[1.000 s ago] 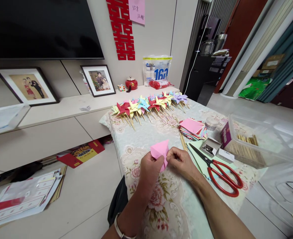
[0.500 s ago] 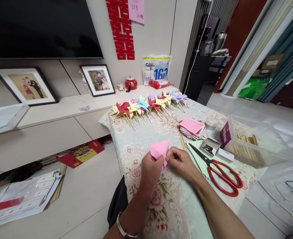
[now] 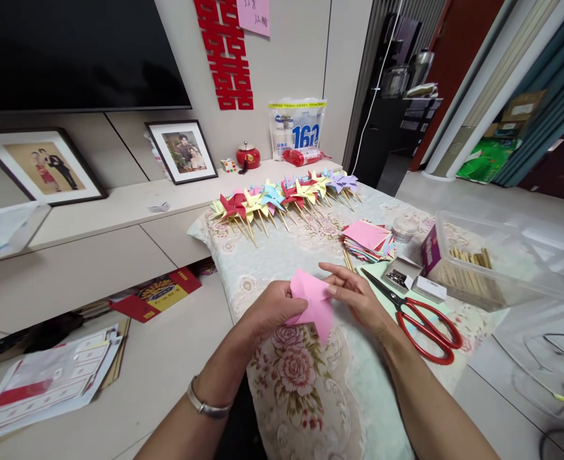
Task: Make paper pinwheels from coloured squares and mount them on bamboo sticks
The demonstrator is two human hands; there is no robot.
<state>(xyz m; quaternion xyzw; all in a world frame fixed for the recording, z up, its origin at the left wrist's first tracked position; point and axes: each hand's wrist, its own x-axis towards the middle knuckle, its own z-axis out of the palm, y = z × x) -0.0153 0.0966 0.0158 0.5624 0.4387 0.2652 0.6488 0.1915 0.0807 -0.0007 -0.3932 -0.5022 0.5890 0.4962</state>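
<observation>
Pink paper (image 3: pixel 316 308), one corner toward you: your left hand (image 3: pixel 273 305) pinches its left side; your right hand (image 3: pixel 356 296) meets its right edge, grip unclear.

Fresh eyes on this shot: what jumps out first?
Probably the row of multicoloured pinwheels along the far side of the floral tablecloth. Then the bright pink paper in front, held by the left hand, with the right hand at its right edge. The red-handled scissors to the right and the red cut-out on the wall beside the black screen also stand out.
</observation>
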